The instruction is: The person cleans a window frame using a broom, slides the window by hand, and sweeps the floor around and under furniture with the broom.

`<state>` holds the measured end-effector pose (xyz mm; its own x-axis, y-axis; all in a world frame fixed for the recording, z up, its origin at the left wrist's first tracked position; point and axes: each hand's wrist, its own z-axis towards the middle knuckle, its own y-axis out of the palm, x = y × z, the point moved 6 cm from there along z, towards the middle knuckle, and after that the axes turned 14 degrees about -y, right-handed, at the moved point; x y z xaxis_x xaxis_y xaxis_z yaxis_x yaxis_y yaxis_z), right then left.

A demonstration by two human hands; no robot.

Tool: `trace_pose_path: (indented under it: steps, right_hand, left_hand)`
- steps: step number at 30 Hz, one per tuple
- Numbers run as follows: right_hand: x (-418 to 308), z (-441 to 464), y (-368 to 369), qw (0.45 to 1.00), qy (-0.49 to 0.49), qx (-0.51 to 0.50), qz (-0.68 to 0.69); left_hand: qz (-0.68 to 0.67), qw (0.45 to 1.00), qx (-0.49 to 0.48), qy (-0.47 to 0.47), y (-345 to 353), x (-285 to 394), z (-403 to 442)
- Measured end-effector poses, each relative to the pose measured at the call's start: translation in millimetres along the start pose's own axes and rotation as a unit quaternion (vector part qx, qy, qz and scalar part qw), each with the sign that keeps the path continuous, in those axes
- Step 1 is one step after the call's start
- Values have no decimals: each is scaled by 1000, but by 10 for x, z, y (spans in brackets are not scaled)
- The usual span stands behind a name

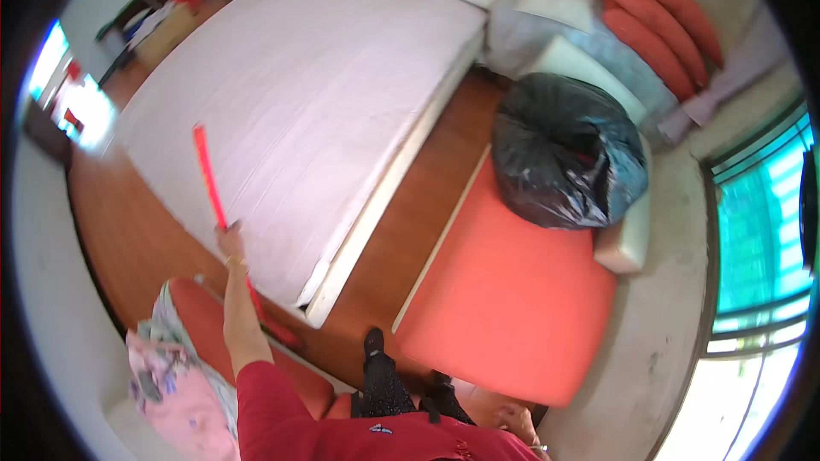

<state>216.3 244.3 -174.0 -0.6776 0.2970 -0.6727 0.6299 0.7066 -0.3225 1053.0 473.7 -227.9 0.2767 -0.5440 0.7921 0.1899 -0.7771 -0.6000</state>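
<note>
My left hand (pixel 231 242) is closed around a long red pole (pixel 207 172), held out in front of me on the left. The pole's upper end points away over the mattress. Its lower part passes behind my forearm and runs down to a blurred dark red end near the floor, whose kind I cannot make out. Low by my right side, my right hand (pixel 515 423) hangs with loosely bent fingers and nothing visible in it. It is nearest to the front edge of the orange-red seat (pixel 512 307).
A bed with a pale pink mattress (pixel 333 77) stands ahead. A full black plastic bag (pixel 564 154) sits on the seat's far end. Red cushions (pixel 662 26) are piled behind it. Pink cloth (pixel 175 384) lies on my left. Wooden floor (pixel 397 222) runs between bed and seat.
</note>
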Motion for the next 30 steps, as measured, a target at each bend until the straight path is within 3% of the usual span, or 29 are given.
trace_pose_path:
  steps: [1,3,4,5,6,8,10,12,14,16,17,19,23,25,26,27,29,30]
  right_hand:
    - [-153,-11,70,1000,3,21,14]
    - [-967,56,170,971,-188,-4,-149]
    - [-1199,58,183,972,-185,11,-141]
    - [-1554,52,215,942,-273,26,-192]
    - [-1915,24,266,901,-357,38,-243]
    - [-2479,-25,298,884,-378,42,-272]
    - [-3169,-244,249,831,-506,83,-214]
    - [-3574,-518,169,709,-650,138,-237]
    - [-4022,-979,37,651,-717,124,-215]
    - [-4206,-1395,-55,551,-760,204,-277]
    - [-4256,-1510,-150,551,-758,212,-278]
    - [-4302,-1791,-200,406,-788,222,-407]
    - [-4532,-1801,-766,410,-705,248,-523]
    - [-4546,-1630,-1147,485,-645,313,-501]
    - [-4512,-1623,-1290,487,-639,328,-496]
    - [-4462,-1658,-1431,490,-634,343,-491]
    - [-4412,-1953,-1586,484,-645,356,-473]
    - [-4370,-2131,-1675,470,-656,392,-442]
  left_hand:
    - [-60,998,-13,23,-78,104,-74]
    - [42,998,-2,38,-267,396,-527]
    - [-8,994,-73,85,-105,118,-465]
    - [-2,989,-114,98,-31,79,-670]
    - [7,982,-150,111,6,177,-957]
    - [34,965,-234,112,-45,433,-1537]
    - [48,948,-288,122,-113,660,-1965]
    - [105,925,-328,163,-179,880,-2475]
    - [36,902,-388,187,-196,1030,-3063]
    - [70,862,-457,206,-421,1450,-3845]
    - [77,831,-469,289,-470,1611,-4168]
    - [87,776,-532,326,-578,1906,-4740]
    - [141,700,-626,314,-517,2386,-5358]
    - [192,650,-710,193,-469,2506,-5525]
    - [214,590,-768,129,-518,2596,-5686]
    - [213,588,-768,136,-580,2781,-5816]
    - [322,438,-839,25,-830,2865,-6283]
    - [340,432,-835,36,-959,2981,-6507]
